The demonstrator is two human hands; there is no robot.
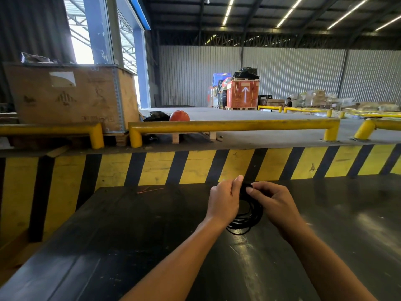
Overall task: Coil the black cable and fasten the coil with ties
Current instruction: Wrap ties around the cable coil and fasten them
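- A white upward arrow stands painted on the red crate (243, 93) across the hall.
- The big plywood crate (71, 96) at left bears faded handling symbols and a stamped line, none legible.

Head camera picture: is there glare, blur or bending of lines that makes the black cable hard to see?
Head view: the wide lens bows the yellow rail; the doorway at left is blown out; ceiling lights streak glare across the glossy black table. The black cable has little contrast against it, and is sharp enough between the left hand and right hand.
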